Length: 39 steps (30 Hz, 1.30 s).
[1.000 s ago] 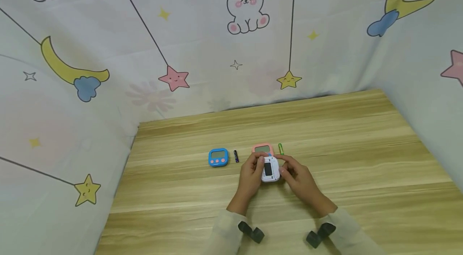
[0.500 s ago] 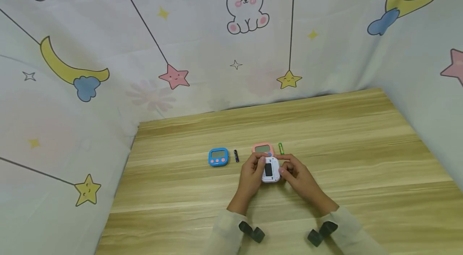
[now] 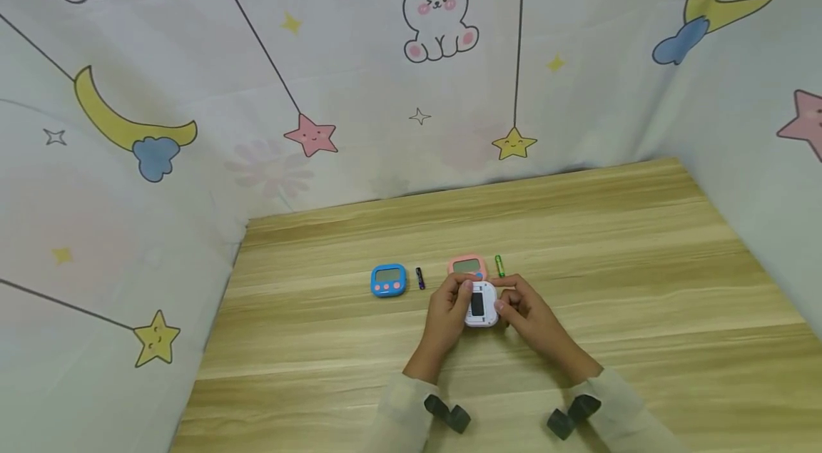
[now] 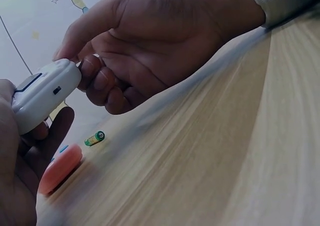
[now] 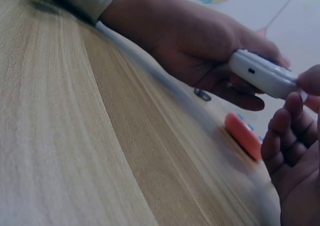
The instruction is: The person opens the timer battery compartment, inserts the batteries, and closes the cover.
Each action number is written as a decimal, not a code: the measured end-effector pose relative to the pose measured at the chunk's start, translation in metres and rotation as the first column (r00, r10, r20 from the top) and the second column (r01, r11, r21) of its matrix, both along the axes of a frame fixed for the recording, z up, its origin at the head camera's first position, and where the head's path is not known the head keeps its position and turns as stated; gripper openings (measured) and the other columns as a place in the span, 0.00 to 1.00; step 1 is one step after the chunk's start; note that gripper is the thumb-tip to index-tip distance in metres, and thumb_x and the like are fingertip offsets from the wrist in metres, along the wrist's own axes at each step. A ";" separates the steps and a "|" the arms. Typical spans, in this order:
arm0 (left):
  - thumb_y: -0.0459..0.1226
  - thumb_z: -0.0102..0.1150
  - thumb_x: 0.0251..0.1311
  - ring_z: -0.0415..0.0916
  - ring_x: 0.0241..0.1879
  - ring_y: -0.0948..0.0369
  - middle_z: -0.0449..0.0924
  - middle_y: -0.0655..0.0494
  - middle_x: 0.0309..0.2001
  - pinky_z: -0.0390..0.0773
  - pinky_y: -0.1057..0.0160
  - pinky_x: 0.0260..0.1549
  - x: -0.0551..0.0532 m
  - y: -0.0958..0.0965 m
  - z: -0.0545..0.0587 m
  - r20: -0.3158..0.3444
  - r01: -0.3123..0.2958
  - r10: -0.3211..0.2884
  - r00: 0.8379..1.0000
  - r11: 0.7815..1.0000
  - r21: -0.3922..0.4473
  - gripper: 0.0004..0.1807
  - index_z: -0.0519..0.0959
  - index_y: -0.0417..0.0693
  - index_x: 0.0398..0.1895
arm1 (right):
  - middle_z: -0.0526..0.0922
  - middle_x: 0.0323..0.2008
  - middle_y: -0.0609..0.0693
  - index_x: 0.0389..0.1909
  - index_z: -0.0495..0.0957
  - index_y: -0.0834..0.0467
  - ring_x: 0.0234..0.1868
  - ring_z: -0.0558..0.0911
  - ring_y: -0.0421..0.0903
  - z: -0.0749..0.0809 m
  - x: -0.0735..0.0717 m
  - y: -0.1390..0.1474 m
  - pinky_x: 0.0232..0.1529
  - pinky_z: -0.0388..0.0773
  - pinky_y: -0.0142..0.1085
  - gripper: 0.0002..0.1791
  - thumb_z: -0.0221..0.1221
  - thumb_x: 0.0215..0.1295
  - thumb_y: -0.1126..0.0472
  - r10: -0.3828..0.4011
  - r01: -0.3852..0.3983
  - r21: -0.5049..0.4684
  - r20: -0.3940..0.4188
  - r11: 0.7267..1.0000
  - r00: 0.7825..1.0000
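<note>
Back side up, a white digital timer [image 3: 483, 304] is held just above the table between both hands; a dark rectangle shows on its back. The left hand [image 3: 447, 303] grips its left side, thumb on top and fingers beneath. Opposite, the right hand [image 3: 530, 312] pinches its right edge between thumb and curled fingers, as the left wrist view shows on the timer [image 4: 47, 93]. Right behind the hands lies a pink timer [image 3: 467, 265], partly hidden by them. Near it on the right is a green battery [image 3: 499, 266].
Farther left on the wood-grain table [image 3: 308, 346] lie a blue timer [image 3: 388, 280] and a dark battery [image 3: 420, 278]. A printed cloth [image 3: 359, 82] stands as a wall along the back and sides.
Both hands keep their hold on the white timer, with hardly any movement. The whole head view has shifted very slightly.
</note>
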<state>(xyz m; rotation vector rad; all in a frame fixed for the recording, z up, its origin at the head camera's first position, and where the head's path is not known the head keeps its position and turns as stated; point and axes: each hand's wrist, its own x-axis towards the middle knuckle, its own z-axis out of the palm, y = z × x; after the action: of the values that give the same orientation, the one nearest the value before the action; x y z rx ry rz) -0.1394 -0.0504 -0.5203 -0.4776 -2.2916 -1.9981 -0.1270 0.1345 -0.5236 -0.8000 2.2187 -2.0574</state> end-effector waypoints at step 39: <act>0.37 0.42 0.76 0.77 0.44 0.63 0.82 0.48 0.47 0.76 0.63 0.44 0.000 0.000 0.001 0.041 -0.100 0.099 0.994 0.995 0.019 0.14 0.77 0.37 0.46 | 0.74 0.29 0.51 0.69 0.61 0.62 0.25 0.75 0.48 -0.018 0.000 -0.006 0.24 0.74 0.38 0.42 0.70 0.53 0.71 -0.068 0.102 0.232 -0.147 0.967 0.987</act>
<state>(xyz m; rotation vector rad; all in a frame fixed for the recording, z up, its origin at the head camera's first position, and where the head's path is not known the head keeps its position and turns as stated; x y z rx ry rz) -0.1397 -0.0509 -0.5194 -0.3180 -2.2666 -1.9999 -0.1273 0.1288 -0.5415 -0.8619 2.5539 -1.7670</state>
